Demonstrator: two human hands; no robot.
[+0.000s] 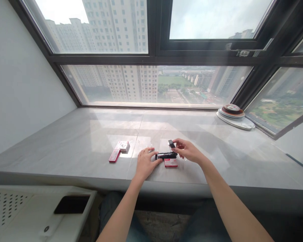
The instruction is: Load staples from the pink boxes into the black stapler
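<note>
A black stapler [166, 155] lies on the grey stone windowsill [73, 148], its top arm swung up. My left hand [145, 163] rests on the sill and grips the stapler's left end. My right hand [188, 150] pinches the raised black top arm [171, 144] between thumb and fingers. A small red and white staple box [171, 163] lies right in front of the stapler. Two more red and white boxes sit further left, one flat [114, 156] and one behind it [123, 146].
A stack of round plates [234, 116] sits at the sill's far right corner by the window frame. A white perforated unit [27, 211] with a dark phone [72, 204] on it stands below the sill at lower left. My knees show under the sill edge.
</note>
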